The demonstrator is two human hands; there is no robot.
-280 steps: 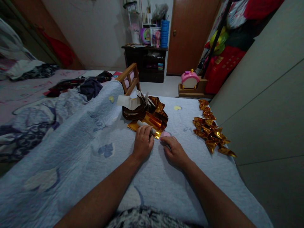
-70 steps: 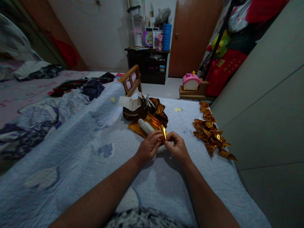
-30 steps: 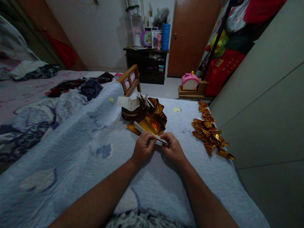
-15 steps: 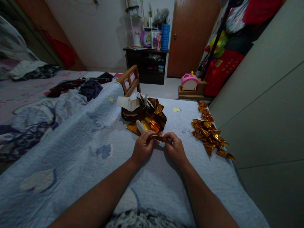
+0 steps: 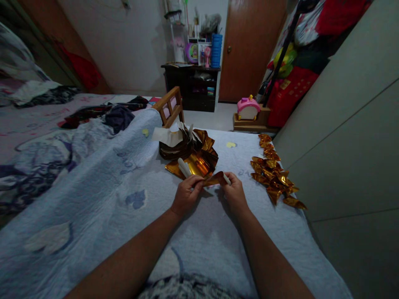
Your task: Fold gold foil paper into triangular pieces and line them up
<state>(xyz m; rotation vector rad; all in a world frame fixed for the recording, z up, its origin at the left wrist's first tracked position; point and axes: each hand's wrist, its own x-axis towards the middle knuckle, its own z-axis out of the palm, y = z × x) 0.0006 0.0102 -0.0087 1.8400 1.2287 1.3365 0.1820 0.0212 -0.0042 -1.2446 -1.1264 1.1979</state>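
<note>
A small folded gold paper point(image 5: 215, 179) is pinched between both my hands just above the blue quilt point(image 5: 131, 207). My left hand point(image 5: 186, 193) grips its left end with closed fingers. My right hand point(image 5: 233, 192) grips its right end, fingers closed. Just beyond my hands lies a stack of gold foil sheets point(image 5: 199, 162) with a white glue stick point(image 5: 183, 167) resting on it. Behind that stack stands a dark bundle of paper point(image 5: 176, 143).
Several folded gold paper pieces point(image 5: 274, 172) lie in a heap at the right, close to the grey wardrobe point(image 5: 349, 124). A wooden chair back point(image 5: 170, 106) rises behind the bundle. Clothes lie on the bed at the left. A dark shelf unit and a door stand at the far wall.
Over the last second both hands lifted the gold paper slightly off the quilt and spread it wider between them. The rest has stayed put.
</note>
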